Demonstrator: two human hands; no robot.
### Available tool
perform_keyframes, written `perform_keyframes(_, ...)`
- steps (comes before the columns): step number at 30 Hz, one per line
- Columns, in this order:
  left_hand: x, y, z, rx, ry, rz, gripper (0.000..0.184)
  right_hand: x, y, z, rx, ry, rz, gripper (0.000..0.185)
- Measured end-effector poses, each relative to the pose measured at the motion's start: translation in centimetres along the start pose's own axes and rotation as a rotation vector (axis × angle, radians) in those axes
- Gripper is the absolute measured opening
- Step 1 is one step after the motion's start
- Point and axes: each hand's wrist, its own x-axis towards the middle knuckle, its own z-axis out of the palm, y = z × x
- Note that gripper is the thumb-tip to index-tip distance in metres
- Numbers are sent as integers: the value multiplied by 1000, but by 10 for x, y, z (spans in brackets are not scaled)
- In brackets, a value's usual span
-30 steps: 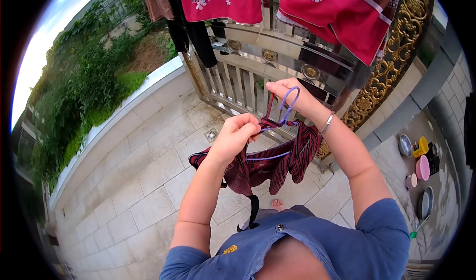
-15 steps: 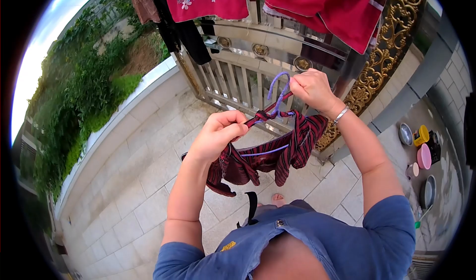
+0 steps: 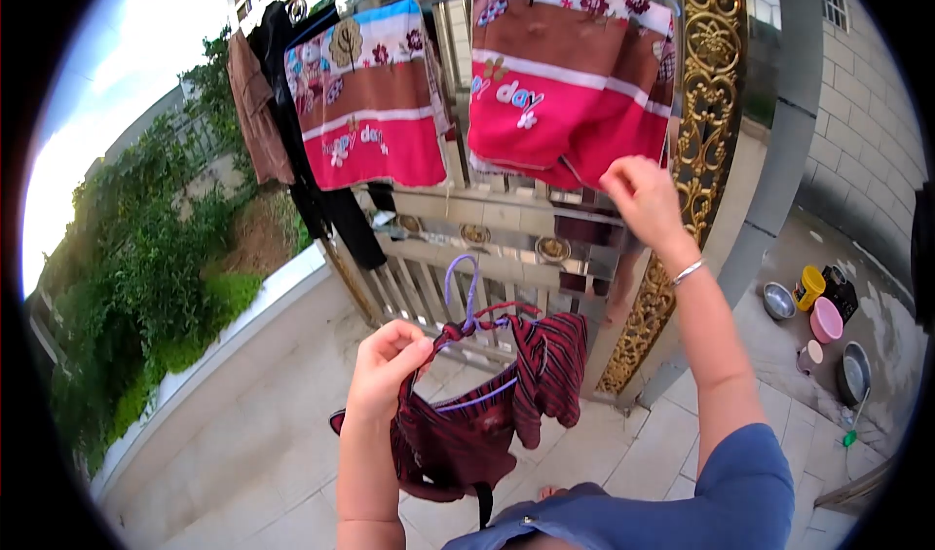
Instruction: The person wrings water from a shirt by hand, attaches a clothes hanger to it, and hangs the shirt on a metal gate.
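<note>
A dark red and black striped garment (image 3: 487, 428) hangs from a purple hanger (image 3: 473, 292), whose hook points up. Its straps are knotted around the base of the hook, and one loose strap end sticks out to the right. My left hand (image 3: 388, 365) is closed in a pinch on the garment's strap beside the knot. Higher up, my right hand (image 3: 638, 199), with a bracelet on the wrist, has its fingers curled in and nothing visible in them. It is in front of the lower edge of a pink and brown cloth (image 3: 570, 92), and whether they touch I cannot tell.
Another patterned cloth (image 3: 370, 102) and dark clothes (image 3: 331, 199) hang along the metal gate (image 3: 448, 214). A gold ornate post (image 3: 711, 82) stands right of it. A low wall (image 3: 224, 345) borders plants at left. Basins (image 3: 826, 319) and a yellow container (image 3: 808, 285) sit on the right.
My right hand has let go of the garment's strap and moved up and right. My left hand, still holding the garment, is lower and further left. The view has tilted up toward the hanging cloths.
</note>
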Motion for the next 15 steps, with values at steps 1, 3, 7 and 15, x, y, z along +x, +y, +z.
perform_keyframes(1, 5, 2, 1, 37, 19, 30, 10, 16, 12, -7, -101, 63, 1, 15)
perform_keyframes(3, 19, 7, 1, 73, 46, 50, 19, 53, 35, -19, -295, 217, -28, 15)
perform_keyframes(7, 56, 17, 7, 139, 13, 187, 23, 129, 84, -36, -589, 376, -54, 37)
perform_keyframes(15, 121, 33, 0, 212, 93, 364, 21, 206, 147, -28, -715, 214, -167, 37)
